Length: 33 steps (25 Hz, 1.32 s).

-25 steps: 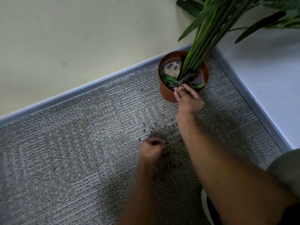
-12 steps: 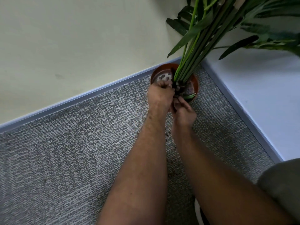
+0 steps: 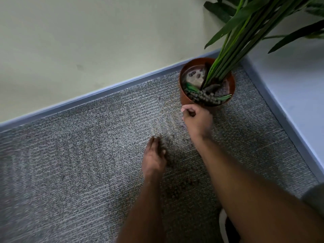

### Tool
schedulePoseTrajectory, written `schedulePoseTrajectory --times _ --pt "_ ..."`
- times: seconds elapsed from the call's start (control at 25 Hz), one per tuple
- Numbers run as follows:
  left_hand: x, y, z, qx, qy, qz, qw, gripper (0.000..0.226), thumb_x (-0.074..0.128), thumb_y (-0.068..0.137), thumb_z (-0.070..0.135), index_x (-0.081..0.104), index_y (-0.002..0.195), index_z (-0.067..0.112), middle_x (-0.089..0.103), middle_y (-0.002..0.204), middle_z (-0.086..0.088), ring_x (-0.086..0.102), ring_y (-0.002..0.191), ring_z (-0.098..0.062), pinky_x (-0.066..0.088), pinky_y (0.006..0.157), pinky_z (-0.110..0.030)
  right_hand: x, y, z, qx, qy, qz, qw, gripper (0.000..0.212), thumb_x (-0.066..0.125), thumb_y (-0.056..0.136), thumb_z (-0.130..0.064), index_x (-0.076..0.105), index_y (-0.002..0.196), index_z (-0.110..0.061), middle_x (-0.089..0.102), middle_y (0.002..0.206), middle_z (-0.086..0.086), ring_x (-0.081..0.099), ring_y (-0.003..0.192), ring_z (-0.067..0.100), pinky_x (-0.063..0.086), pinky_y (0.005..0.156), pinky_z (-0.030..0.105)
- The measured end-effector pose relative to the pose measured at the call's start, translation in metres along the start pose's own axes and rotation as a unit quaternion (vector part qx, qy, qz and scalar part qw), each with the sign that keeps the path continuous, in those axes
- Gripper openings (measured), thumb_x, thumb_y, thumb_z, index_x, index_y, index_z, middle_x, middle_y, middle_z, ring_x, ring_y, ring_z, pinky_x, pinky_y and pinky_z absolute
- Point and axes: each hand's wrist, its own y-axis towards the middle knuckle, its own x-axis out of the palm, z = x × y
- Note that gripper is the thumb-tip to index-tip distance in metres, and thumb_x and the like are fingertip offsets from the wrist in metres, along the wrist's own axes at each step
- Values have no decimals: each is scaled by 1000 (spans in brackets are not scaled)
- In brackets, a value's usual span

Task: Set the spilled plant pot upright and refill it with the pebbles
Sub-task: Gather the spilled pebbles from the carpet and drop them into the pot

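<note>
- The left hand (image 3: 154,159) lies flat on the carpet (image 3: 70,163), fingers straight, touching loose pebbles (image 3: 175,192).
- The right hand (image 3: 197,118) has curled fingers; I cannot tell what it holds.
- The pot (image 3: 185,99) stands upright at its 1 o'clock, in the corner.

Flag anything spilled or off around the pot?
Yes. Brown pebbles lie scattered on the carpet in front of the upright pot, near the left hand. Inside the pot, pebbles cover only the near side; a pale patch shows at the back. The right hand is by the rim.
</note>
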Motion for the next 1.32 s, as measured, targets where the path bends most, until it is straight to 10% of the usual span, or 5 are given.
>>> schedulePoseTrajectory --times 0.2,0.6,0.84,1.08,1.32 --pt "4 -3 -26 46 129 -122 983 103 64 94 37 -14 161 30 -24 166 10 -15 155 -15 -5 124 -45 4 21 20 59 -284 -153 945 34 72 87 -22 70 120 -15 72 120 10 67 113 30 54 94 35" --pt "6 2 -54 72 145 -165 973 98 55 97 34 -22 157 35 -43 152 22 -39 140 -4 -8 121 -45 26 37 45 -84 -341 -267 898 54 62 97 -22 47 147 -9 40 154 10 40 141 32 35 115 37" --pt "5 2 -52 53 148 -178 971 99 54 97 34 -26 155 41 -46 149 28 -49 132 0 -15 118 -38 35 30 47 -139 -353 -236 895 10 62 89 -11 66 81 -17 65 99 8 65 94 28 52 79 31" --pt "5 3 -51 41 163 -177 970 100 53 95 34 -28 154 40 -46 150 27 -50 130 1 -14 117 -35 39 29 39 86 -270 -197 939 11 73 77 -9 70 74 -19 74 84 0 69 82 20 44 71 20" --pt "5 3 -50 35 154 -190 969 100 53 96 33 -28 153 42 -48 148 28 -52 130 0 -14 118 -35 72 67 -23 -29 -206 -220 953 18 72 81 -2 71 80 -20 72 80 -4 65 69 9 45 57 15"
